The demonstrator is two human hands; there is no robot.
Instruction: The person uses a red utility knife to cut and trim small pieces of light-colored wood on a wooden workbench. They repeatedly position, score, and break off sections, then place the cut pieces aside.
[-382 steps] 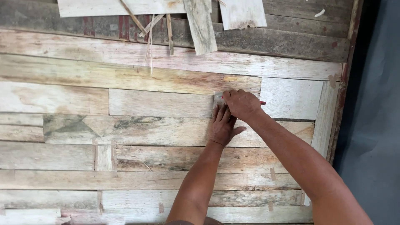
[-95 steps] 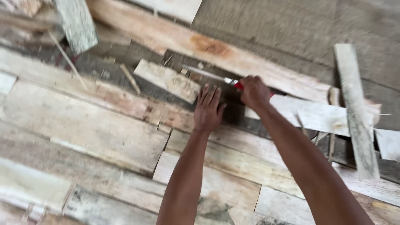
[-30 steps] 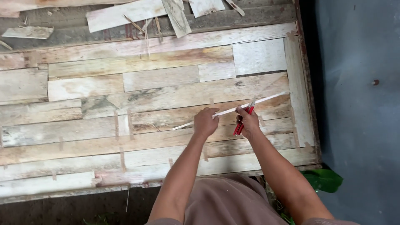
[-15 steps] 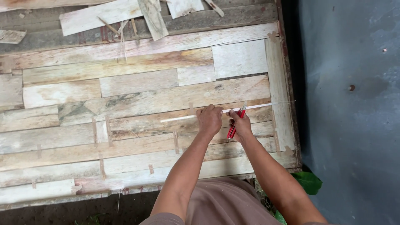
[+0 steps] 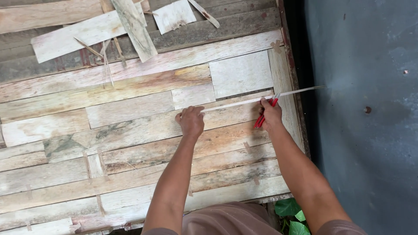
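1. Wooden patchwork panel of pale planks looks mostly filled.
2. Left hand fingers curled, pinning thin pale wood strip across a seam, not yet trimmed.
3. Right hand clenched around red-handled cutter, strip end overhanging the panel's right edge.

Wooden panel: pale, weathered planks laid in horizontal rows, patched from pieces of uneven length, filling most of the view. Vertical edge board closes the panel's right side. Above the panel: loose offcuts and thin splinters scattered over darker grey boards. Right of the panel: smooth blue-grey floor, possibly concrete, lightly speckled. Below the panel's right corner: green leaves. Light: soft, even daylight, no hard shadows.
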